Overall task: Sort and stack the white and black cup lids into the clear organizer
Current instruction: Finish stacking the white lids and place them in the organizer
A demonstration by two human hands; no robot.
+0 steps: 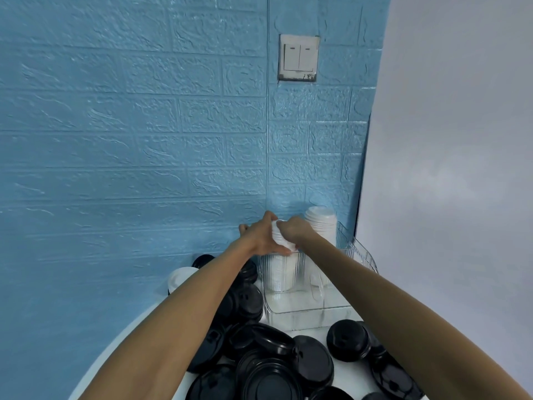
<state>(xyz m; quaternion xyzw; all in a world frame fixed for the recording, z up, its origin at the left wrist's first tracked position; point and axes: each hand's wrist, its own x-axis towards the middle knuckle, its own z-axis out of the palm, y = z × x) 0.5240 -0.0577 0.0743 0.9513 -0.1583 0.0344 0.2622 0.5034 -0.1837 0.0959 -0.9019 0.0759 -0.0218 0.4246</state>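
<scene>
Head view – both hands point(275, 233) gripping white lid stack point(281, 238) above organizer point(317, 308) rim – front compartment free

Two hands point(261, 235) point(297, 230), one clear organizer point(331, 301), one light switch point(299, 57).

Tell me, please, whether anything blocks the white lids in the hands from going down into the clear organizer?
Nothing visible does. The left hand and right hand hold the white lids right above the clear organizer, over a white stack already inside.
</scene>
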